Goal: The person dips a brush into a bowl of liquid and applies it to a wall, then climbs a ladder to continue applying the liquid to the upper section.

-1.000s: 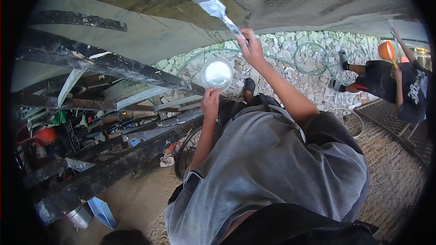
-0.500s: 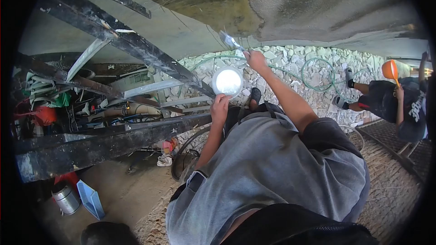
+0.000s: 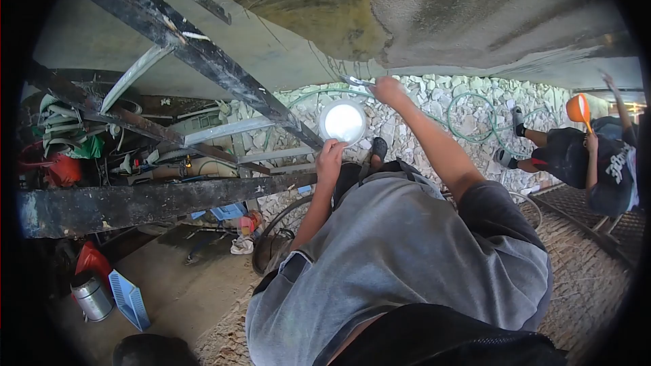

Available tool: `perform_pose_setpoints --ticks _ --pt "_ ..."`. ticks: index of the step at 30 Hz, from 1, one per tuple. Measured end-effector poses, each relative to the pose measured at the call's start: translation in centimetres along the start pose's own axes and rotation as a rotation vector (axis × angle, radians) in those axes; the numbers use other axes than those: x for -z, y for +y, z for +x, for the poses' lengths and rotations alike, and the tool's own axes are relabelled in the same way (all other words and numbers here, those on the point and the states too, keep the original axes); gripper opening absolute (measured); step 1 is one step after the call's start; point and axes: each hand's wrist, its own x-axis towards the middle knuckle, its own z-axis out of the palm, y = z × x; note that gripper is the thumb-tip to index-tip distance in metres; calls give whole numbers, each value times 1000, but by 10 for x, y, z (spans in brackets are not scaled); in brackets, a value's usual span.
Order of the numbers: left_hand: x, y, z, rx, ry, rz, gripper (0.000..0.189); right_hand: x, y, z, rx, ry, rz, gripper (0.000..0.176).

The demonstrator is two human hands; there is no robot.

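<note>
My left hand (image 3: 329, 160) is closed on the near rim of a round, pale tub (image 3: 344, 122), whose bright white contents face up. To the right of the tub and a bit farther out, my right hand (image 3: 389, 90) is wrapped round the handle of a paintbrush (image 3: 357, 82). The brush points left, just beyond the tub and close to the foot of the wall (image 3: 319, 34). Its bristle end is thin and blurred in this view. Darker, damp-looking patches cover the upper wall.
Dark metal beams (image 3: 203, 61) slant down on my left, near the tub. Broken white stones (image 3: 427, 105) line the wall's foot, with a green hose (image 3: 468, 137) coiled on them. At right, a co-worker (image 3: 576, 152) holds an orange dipper (image 3: 578, 108). A blue basket (image 3: 130, 300) stands lower left.
My right hand and the brush have come down a little from the wall, and the brush has turned flatter. My left hand keeps the tub in place. The co-worker's far arm has lifted.
</note>
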Motion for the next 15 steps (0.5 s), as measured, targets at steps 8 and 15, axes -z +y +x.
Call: perform_pose_setpoints --ticks 8,15 --pt "-6 -5 6 23 -19 41 18 84 12 -111 -136 305 326 40" --pt "-12 -8 25 -96 34 51 19 197 -7 -189 241 249 81 30"
